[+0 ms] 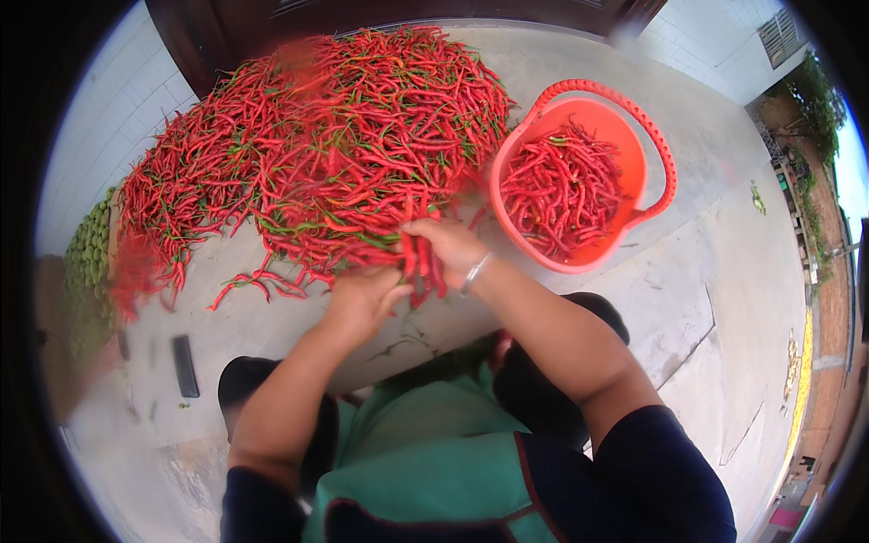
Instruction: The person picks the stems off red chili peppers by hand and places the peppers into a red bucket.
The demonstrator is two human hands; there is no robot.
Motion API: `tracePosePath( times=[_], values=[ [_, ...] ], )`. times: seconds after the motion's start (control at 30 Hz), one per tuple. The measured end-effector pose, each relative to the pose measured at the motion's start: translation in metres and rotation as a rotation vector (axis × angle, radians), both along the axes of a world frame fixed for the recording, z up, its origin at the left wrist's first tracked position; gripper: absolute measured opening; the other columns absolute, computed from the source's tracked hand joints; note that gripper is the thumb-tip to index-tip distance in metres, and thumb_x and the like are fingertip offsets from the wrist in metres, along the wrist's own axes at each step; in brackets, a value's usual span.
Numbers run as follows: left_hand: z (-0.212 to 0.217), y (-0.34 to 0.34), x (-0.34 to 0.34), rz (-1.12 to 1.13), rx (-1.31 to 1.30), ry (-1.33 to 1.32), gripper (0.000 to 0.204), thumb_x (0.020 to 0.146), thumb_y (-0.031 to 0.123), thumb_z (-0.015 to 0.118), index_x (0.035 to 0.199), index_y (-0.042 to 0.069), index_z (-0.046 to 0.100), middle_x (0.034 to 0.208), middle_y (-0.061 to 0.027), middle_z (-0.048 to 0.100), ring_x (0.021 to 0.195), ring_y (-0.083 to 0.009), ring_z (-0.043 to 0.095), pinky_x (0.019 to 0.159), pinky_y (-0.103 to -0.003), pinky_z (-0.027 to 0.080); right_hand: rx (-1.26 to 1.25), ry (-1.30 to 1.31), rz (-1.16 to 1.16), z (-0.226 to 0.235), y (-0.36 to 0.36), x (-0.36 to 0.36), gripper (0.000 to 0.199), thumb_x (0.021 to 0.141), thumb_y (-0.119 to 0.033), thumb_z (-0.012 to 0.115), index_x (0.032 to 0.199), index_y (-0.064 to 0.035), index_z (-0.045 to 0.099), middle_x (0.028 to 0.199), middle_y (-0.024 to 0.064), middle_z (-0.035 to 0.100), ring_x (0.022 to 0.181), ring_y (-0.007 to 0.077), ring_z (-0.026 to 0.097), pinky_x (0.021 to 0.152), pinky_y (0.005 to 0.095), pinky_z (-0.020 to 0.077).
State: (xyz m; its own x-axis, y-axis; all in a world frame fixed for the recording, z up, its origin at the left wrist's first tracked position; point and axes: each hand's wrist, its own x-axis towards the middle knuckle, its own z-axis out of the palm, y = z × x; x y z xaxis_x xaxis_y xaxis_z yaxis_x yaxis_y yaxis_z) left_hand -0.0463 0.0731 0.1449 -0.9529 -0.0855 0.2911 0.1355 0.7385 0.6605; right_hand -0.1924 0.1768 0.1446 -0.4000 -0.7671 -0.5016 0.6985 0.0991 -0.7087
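A small bunch of long red chili peppers is gripped in my right hand, the fingers closed round it and the peppers pointing toward me. Close beside it, my left hand has its thumb and fingers pinched together at the bunch's left side; what they hold is hidden. Both hands are over the near edge of a big heap of red chili peppers, many with green stems. To the right stands an orange-red plastic basket with a raised handle, partly filled with red chili peppers.
Loose chili peppers lie at the heap's near left edge. A dark phone-like slab rests on the concrete floor at left. Green produce is piled at far left. A dark door stands behind the heap. My knees flank the near floor.
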Motion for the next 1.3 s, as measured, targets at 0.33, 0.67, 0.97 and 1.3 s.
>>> tracePosePath(
  times=[0.33,0.67,0.97,1.3],
  values=[
    [-0.018,0.025,-0.014,-0.171,-0.172,0.181,0.017,0.078,0.018,0.065,0.080,0.006,0.053,0.071,-0.0071,0.053,0.065,-0.0258,0.055,0.054,-0.037,0.043,-0.026,-0.082,-0.345,-0.010,0.066,-0.066,0.014,0.087,-0.013,0.050,0.087,0.0000,0.054,0.071,0.0104,0.058,0.059,0.0213,0.056,0.056,0.0328,0.0474],
    [-0.108,-0.044,0.001,0.301,-0.368,-0.644,0.033,0.078,0.014,0.057,0.109,0.006,0.051,0.097,-0.0138,0.059,0.090,-0.0322,0.060,0.073,-0.042,0.049,-0.035,0.278,-0.338,0.024,0.065,-0.106,0.053,0.086,-0.021,0.058,0.128,0.0041,0.037,0.126,0.0224,0.045,0.114,0.0313,0.050,0.094,0.0369,0.0434],
    [-0.148,-0.049,-0.004,0.287,-0.436,-0.775,0.035,0.076,0.000,0.051,0.110,0.007,0.044,0.098,-0.0164,0.058,0.087,-0.0343,0.061,0.071,-0.042,0.051,0.023,0.711,0.069,0.017,0.041,-0.042,0.038,0.085,-0.013,0.058,0.120,0.0009,0.049,0.113,0.0142,0.056,0.093,0.0146,0.058,0.075,0.0257,0.0473],
    [-0.138,-0.045,0.016,0.191,-0.512,-0.930,0.043,0.075,0.000,0.053,0.116,0.009,0.043,0.111,-0.0178,0.052,0.095,-0.0330,0.059,0.076,-0.041,0.049,0.142,0.934,0.317,0.017,0.049,-0.025,0.028,0.085,-0.005,0.051,0.113,-0.0013,0.054,0.091,0.0047,0.062,0.086,0.0104,0.059,0.072,0.0239,0.0465]
  ],
)
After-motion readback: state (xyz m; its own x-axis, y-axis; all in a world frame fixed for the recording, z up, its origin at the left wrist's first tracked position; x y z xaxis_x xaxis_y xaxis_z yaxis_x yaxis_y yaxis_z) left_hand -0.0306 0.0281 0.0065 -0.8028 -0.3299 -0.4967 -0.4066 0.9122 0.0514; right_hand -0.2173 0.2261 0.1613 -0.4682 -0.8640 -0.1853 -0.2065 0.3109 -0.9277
